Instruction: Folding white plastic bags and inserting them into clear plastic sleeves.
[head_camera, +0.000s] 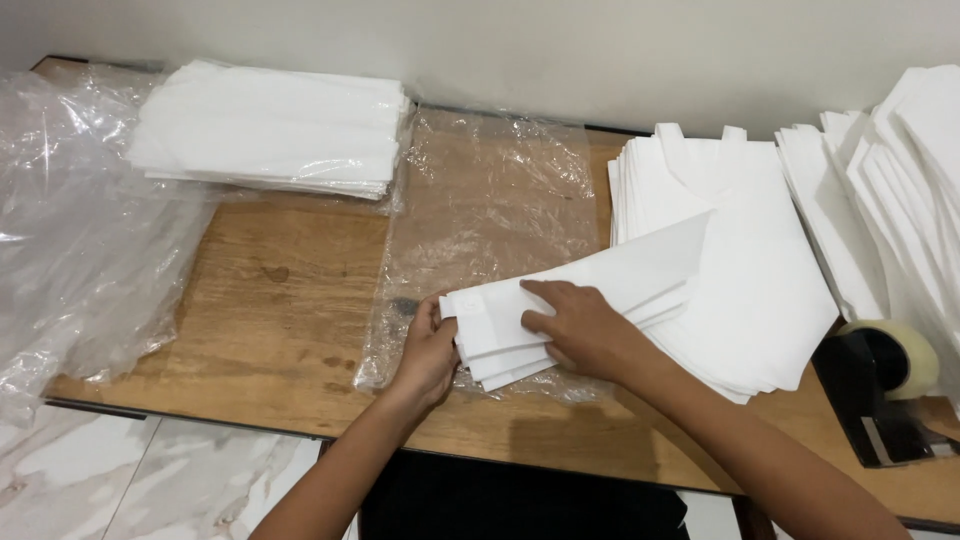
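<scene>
Head view: the left hand (428, 352) pinches the end of a folded white bag bundle (570, 300) on the plastic sheet (480, 210), right hand (585, 328) flat on top with fingers spread, and the slippery layers could fan apart if either grip loosens.

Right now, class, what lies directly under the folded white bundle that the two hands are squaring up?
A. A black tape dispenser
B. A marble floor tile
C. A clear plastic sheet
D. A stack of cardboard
C: the folded white bundle, held between the left hand and right hand, rests on the clear plastic sheet spread over the wooden table.
</scene>
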